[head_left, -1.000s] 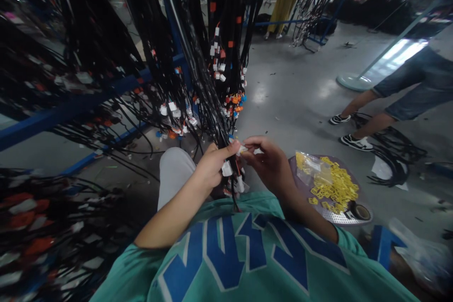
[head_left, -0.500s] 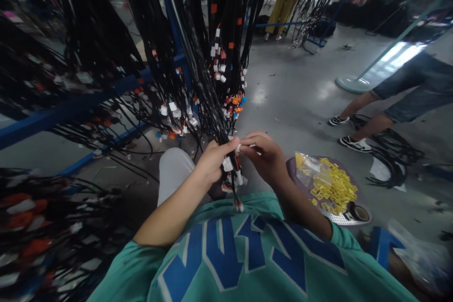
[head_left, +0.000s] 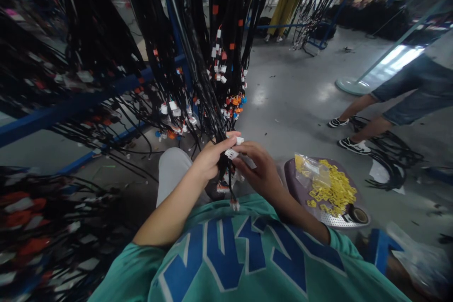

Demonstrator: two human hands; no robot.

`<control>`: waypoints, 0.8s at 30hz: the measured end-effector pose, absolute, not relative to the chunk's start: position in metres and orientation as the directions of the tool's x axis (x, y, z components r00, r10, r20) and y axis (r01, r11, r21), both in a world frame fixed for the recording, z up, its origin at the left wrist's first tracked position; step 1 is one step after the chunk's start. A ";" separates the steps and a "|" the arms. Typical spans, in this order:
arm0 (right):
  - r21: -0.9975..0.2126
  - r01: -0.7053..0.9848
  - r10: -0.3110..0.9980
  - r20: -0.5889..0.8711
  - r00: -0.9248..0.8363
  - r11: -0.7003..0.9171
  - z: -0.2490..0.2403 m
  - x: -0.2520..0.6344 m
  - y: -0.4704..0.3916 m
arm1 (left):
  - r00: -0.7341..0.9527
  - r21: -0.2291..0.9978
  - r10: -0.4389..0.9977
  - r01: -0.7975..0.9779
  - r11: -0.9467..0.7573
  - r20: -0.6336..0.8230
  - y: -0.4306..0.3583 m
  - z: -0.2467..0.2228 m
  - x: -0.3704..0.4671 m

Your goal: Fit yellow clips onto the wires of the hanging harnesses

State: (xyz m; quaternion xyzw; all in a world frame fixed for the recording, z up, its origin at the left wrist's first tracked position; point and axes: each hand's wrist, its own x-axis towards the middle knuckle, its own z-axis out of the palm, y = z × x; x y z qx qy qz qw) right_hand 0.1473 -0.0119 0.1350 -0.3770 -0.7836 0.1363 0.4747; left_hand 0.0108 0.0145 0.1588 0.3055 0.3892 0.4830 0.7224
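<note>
The black cable bundle (head_left: pixel 208 99), slanting down into the left hand (head_left: pixel 208 160), is probably heavy overall yet bendy, best held near its lower ends, where that hand is wrapped, thumb on top. The right hand (head_left: pixel 260 165) has its fingertips close together beside the lower white connector (head_left: pixel 231 154); whether they grip it, I cannot tell. Blocky, with small dark openings, this connector looks light and stiff, best pinched by its sides.
</note>
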 end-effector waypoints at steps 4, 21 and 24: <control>-0.597 0.442 0.730 0.638 -0.244 0.669 0.135 0.146 -0.011 | 0.267 0.828 0.932 -0.443 0.345 -0.246 0.014 0.154 0.003; -0.627 0.372 0.708 0.693 -0.136 0.685 0.139 0.149 -0.004 | 0.495 0.864 0.840 -0.300 0.405 -0.222 0.021 0.154 -0.013; -0.622 0.367 0.704 0.695 -0.149 0.691 0.137 0.152 -0.002 | 0.488 0.866 0.836 -0.271 0.420 -0.252 0.022 0.153 -0.010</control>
